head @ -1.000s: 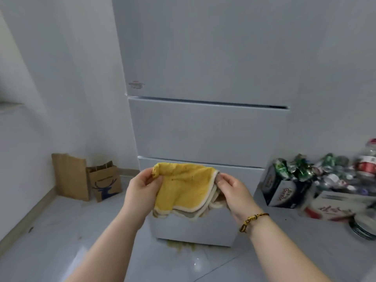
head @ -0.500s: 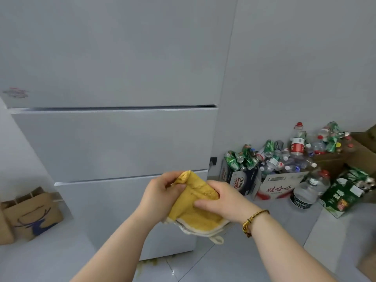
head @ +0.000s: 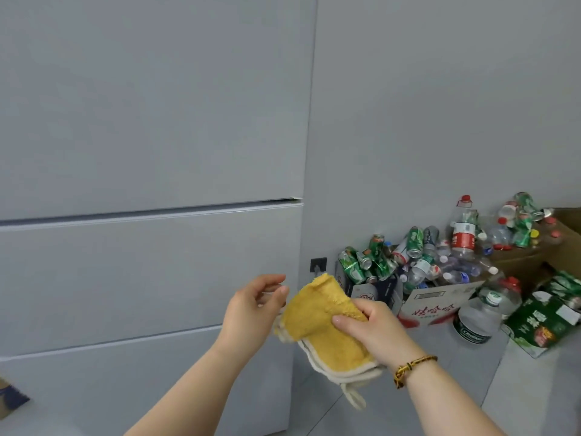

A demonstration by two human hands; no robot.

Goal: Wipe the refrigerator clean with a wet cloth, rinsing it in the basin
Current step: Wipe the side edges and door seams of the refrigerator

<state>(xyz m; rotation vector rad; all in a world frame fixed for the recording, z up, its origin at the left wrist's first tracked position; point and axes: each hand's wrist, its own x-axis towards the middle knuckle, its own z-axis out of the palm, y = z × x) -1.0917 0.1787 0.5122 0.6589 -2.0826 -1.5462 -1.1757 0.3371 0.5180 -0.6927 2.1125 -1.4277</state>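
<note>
- Since half a second ago the left hand (head: pixel 251 309) has come off the cloth (head: pixel 323 332). Then it pinched the folded top; now only the right hand (head: pixel 380 332) has it. View has also swung right, showing more wall (head: pixel 440 105).
- Left hand: fingers loosely curled and apart, holding nothing, just beside the cloth's left edge. Whether the palm touches it I cannot tell.
- Right hand: fingers and thumb wrapped over the folded yellow cloth from the right, pinching the layers together. A bracelet (head: pixel 412 366) sits on that wrist.
- Cloth: held in the air in front of the fridge (head: pixel 151 146), at its right edge, level with the lower doors and not touching them. Its loop (head: pixel 355 398) dangles below.
- Basin: not in view.
- Step, as I judge it: settling the folded pad into one hand before a wipe.
- Risks:
  - A one-hand grip on thick layers may let the fold slide open, so the pad flops or drops to the floor (head: pixel 534 388).
  - If the cloth is wet, drips could leave that floor slick.
  - Cans and bottles (head: pixel 415 243) are heaped on boxes (head: pixel 434 306) at the wall's foot, near the fridge's right edge. A wide sweep or sidestep there could topple them.
</note>
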